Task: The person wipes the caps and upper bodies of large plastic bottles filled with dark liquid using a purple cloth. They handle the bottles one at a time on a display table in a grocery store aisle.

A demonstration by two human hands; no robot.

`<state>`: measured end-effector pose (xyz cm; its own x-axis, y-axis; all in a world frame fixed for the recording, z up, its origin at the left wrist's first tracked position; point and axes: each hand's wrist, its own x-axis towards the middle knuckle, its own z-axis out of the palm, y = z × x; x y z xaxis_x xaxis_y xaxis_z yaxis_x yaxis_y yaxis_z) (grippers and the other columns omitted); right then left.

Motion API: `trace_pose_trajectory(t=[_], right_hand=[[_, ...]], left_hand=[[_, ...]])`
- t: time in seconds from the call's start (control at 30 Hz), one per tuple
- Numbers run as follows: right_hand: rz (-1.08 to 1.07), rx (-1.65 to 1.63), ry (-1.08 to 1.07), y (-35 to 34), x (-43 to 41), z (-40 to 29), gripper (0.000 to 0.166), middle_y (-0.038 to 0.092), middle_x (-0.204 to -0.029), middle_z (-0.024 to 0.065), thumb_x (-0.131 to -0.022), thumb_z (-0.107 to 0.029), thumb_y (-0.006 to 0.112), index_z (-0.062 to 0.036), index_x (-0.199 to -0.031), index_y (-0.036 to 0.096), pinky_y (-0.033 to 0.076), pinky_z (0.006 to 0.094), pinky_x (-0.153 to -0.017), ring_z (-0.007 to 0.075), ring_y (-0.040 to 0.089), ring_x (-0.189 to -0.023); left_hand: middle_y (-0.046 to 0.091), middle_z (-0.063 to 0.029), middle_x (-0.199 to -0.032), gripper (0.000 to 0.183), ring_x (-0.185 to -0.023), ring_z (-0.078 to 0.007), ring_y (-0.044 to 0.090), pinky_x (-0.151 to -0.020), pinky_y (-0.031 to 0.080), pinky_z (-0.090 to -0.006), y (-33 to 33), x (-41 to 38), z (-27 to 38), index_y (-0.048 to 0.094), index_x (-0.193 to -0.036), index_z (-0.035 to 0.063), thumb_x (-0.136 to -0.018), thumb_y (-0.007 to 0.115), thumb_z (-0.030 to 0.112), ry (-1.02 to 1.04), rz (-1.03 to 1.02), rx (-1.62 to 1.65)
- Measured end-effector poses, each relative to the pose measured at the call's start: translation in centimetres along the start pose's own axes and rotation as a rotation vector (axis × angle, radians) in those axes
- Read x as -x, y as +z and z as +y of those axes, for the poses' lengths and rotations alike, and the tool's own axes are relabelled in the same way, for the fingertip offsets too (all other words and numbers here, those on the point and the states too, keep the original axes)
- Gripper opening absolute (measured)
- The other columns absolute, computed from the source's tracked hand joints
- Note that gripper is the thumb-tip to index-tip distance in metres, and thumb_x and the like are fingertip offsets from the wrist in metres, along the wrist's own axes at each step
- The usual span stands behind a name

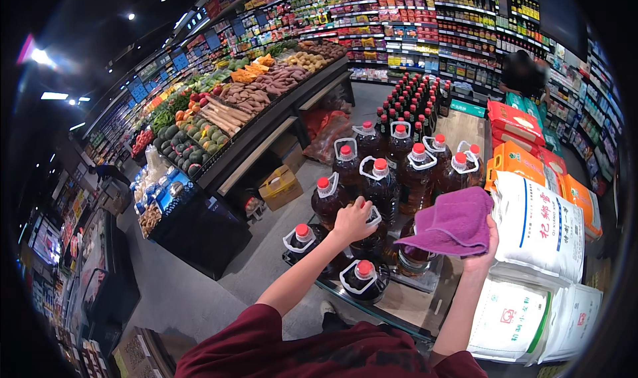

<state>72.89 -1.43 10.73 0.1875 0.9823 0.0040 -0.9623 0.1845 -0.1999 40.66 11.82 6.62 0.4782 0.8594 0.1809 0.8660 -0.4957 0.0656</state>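
Note:
My left hand [355, 222] is closed over the top of a large dark bottle with a white carry handle [374, 217], among several big plastic bottles with red caps. A folded purple cloth [452, 223] lies in my right hand [486, 248], whose fingers are partly hidden by it. Below the cloth stands another large bottle [412, 264], its top covered. Nearer my body are a dark handled bottle [365, 281] and, to its left, one more [301, 241]. The bottles stand upright on a low display table [398, 310].
White printed sacks [536, 223] and orange bags [518, 161] are stacked at the right. Small red-capped bottles [411, 98] stand beyond the big ones. A produce stand [269, 123] runs along the left. Another person [523, 76] is at the far right by the shelves.

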Motion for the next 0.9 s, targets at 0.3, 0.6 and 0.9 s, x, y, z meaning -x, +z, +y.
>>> trace_pose_trajectory(t=[0.3, 0.6, 0.9], right_hand=[[0.361, 0.323, -0.324, -9.0, -1.9, -4.5, 0.031, 0.071, -0.108, 0.0095, -0.093, -0.02, 0.059, -0.0041, -0.119, 0.064, 0.057, 0.0398, -0.088, 0.0247, 0.069, -0.096], [0.288, 0.316, 0.006, -13.8, -5.0, 3.7, 0.036, 0.069, -0.122, 0.0119, -0.097, -0.018, 0.051, -0.002, -0.127, 0.062, 0.054, 0.0417, -0.097, 0.0268, 0.069, -0.108], [0.267, 0.503, -0.039, -11.7, -5.8, 4.2, 0.037, 0.069, -0.12, 0.0101, -0.097, -0.02, 0.047, -0.0024, -0.125, 0.063, 0.052, 0.0364, -0.098, 0.0221, 0.067, -0.108]], left_hand=[[0.04, -0.0222, -0.152, 0.077, -0.141, -0.0422, 0.038, -0.113, 0.032, -0.0584, -2.1, 2.6, 13.2, 0.045, -0.147, 0.0098, -0.087, 0.066, 0.052, 0.367, 0.204, 0.282], [0.032, -0.0228, -0.158, 0.036, -0.135, -0.0424, 0.044, -0.101, 0.045, -0.0513, 3.9, 1.2, 15.3, 0.058, -0.127, 0.0135, -0.094, 0.064, 0.026, 0.39, 0.175, 0.233], [0.052, -0.0182, -0.142, 0.024, -0.122, -0.0318, 0.057, -0.091, 0.052, -0.0447, 2.8, 2.0, 12.5, 0.069, -0.091, 0.0057, -0.094, 0.065, 0.029, 0.342, 0.257, 0.232]])
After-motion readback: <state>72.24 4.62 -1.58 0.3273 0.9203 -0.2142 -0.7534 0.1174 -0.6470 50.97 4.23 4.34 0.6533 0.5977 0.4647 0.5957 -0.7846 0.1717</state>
